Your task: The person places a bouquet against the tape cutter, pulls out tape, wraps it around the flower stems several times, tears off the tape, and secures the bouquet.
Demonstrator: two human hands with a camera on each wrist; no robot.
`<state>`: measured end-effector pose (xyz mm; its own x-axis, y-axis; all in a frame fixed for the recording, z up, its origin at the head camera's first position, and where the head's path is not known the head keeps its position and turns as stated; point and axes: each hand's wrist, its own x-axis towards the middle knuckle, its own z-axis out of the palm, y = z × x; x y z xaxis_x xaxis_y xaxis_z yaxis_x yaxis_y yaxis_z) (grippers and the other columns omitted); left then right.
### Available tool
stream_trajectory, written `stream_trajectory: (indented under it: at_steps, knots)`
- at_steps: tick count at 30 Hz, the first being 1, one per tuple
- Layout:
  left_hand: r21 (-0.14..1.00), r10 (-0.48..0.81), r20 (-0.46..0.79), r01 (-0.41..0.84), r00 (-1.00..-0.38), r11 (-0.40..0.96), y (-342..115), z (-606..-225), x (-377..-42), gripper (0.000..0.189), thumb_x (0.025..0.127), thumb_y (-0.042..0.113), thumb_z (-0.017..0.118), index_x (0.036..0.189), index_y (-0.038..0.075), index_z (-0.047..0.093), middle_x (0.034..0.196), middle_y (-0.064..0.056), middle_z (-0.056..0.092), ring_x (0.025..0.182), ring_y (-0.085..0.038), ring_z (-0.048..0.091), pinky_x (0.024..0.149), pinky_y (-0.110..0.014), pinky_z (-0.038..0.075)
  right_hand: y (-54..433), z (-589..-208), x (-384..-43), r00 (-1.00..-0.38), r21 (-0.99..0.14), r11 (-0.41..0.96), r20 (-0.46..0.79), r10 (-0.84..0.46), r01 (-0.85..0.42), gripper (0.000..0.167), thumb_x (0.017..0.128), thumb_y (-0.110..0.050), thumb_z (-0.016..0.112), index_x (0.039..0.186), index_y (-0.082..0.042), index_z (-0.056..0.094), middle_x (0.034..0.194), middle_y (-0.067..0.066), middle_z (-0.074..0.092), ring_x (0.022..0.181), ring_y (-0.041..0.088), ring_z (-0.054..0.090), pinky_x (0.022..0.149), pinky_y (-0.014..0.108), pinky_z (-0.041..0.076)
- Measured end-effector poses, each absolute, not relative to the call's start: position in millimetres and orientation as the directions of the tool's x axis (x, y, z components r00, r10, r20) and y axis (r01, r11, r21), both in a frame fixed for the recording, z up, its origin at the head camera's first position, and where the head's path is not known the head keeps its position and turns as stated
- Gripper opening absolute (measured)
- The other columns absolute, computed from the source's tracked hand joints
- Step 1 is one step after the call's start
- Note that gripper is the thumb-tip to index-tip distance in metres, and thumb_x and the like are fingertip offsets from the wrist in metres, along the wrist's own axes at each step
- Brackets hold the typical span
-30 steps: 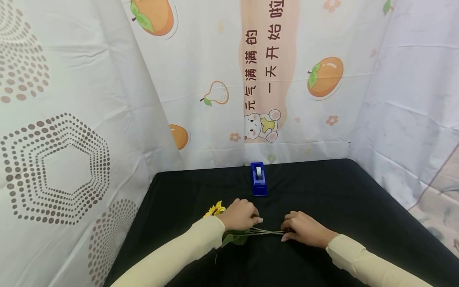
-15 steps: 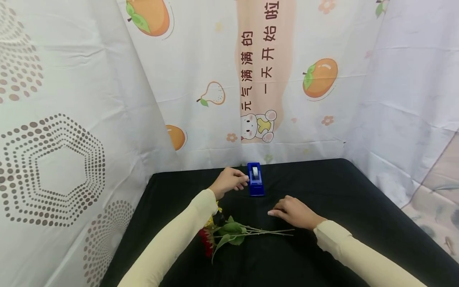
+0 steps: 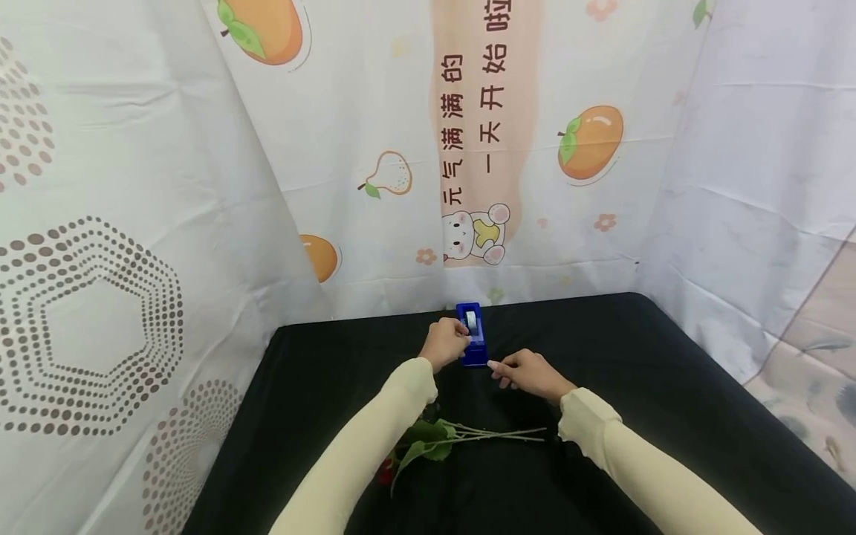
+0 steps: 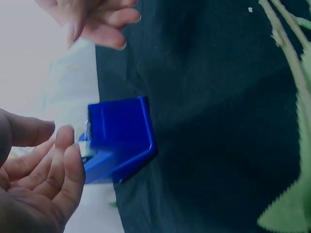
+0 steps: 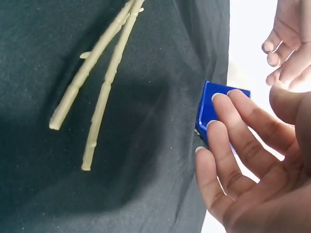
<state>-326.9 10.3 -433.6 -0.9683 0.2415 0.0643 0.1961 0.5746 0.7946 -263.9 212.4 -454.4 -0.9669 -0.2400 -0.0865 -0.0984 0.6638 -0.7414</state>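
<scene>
A blue tape dispenser (image 3: 476,355) with a roll of clear tape stands at the far side of the black table. Beside its left edge is my left hand (image 3: 444,345); in the left wrist view its loosely bent fingers (image 4: 63,179) overlap the dispenser (image 4: 124,124), with nothing seen between thumb and fingertips. My right hand (image 3: 531,374) hovers by the dispenser's near right corner, its fingers (image 5: 238,141) relaxed and holding nothing. Nearer to me lie flowers with green leaves (image 3: 428,438) and thin stems (image 3: 498,435) pointing right. The red bloom (image 3: 386,471) is mostly hidden by the left sleeve.
A black cloth (image 3: 588,334) covers the table. White printed curtains (image 3: 381,238) hang close behind it and along both sides. The left sleeve (image 3: 374,438) passes over the flower heads.
Both hands have left the flowers and moved away from me to the tape dispenser, the left first and then the right. The flowers now lie released on the table.
</scene>
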Motion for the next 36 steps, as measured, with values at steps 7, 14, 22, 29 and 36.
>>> stream_trajectory:
  at_steps: [7, 14, 22, 29, 36]
  knots:
    - [0.712, 0.166, 0.055, 0.155, -0.985, 0.685, 17, -451, -333, 0.038, 0.099, 0.015, 0.069, 0.132, -0.004, 0.063, 0.113, -0.017, 0.072, 0.087, -0.024, 0.073, 0.077, -0.040, 0.059, 202, -460, -283, -0.983, -0.765, 0.643, -0.091, -0.162, -0.035, 0.039, 0.107, -0.034, 0.056, 0.110, -0.001, 0.077, 0.087, 0.006, 0.072, 0.082, 0.029, 0.065, 0.078, 0.045, 0.053]
    - [0.629, 0.211, 0.089, 0.219, -0.974, 0.746, 8, -465, -335, 0.028, 0.101, 0.018, 0.067, 0.124, 0.002, 0.072, 0.118, -0.013, 0.073, 0.098, -0.022, 0.072, 0.084, -0.041, 0.058, 189, -461, -302, -0.990, -0.770, 0.638, -0.072, -0.121, -0.022, 0.037, 0.107, -0.030, 0.057, 0.118, 0.002, 0.072, 0.088, 0.008, 0.072, 0.085, 0.032, 0.067, 0.075, 0.043, 0.054]
    - [0.561, 0.255, 0.109, 0.272, -0.961, 0.782, 15, -470, -340, 0.023, 0.100, 0.019, 0.070, 0.118, 0.007, 0.078, 0.116, -0.009, 0.075, 0.097, -0.019, 0.073, 0.079, -0.034, 0.058, 183, -467, -316, -0.994, -0.750, 0.661, -0.072, -0.080, 0.001, 0.035, 0.105, -0.026, 0.061, 0.119, 0.005, 0.069, 0.090, 0.014, 0.072, 0.085, 0.032, 0.069, 0.070, 0.038, 0.055]
    - [0.514, 0.271, 0.125, 0.296, -0.955, 0.805, 22, -474, -345, 0.012, 0.098, 0.016, 0.072, 0.095, 0.008, 0.080, 0.089, -0.004, 0.074, 0.074, -0.011, 0.066, 0.062, -0.029, 0.052, 185, -468, -325, -0.999, -0.778, 0.628, -0.039, -0.030, 0.012, 0.030, 0.100, -0.020, 0.069, 0.118, 0.004, 0.070, 0.099, 0.015, 0.072, 0.081, 0.025, 0.069, 0.071, 0.037, 0.057]
    - [0.517, 0.272, 0.095, 0.281, -0.957, 0.809, 19, -473, -351, 0.014, 0.099, 0.019, 0.072, 0.089, 0.011, 0.077, 0.089, -0.003, 0.073, 0.073, -0.010, 0.066, 0.062, -0.028, 0.051, 181, -464, -338, -0.974, -0.881, 0.439, -0.222, -0.048, 0.180, 0.036, 0.105, -0.028, 0.061, 0.124, 0.003, 0.067, 0.095, 0.014, 0.072, 0.083, 0.025, 0.068, 0.077, 0.039, 0.056]
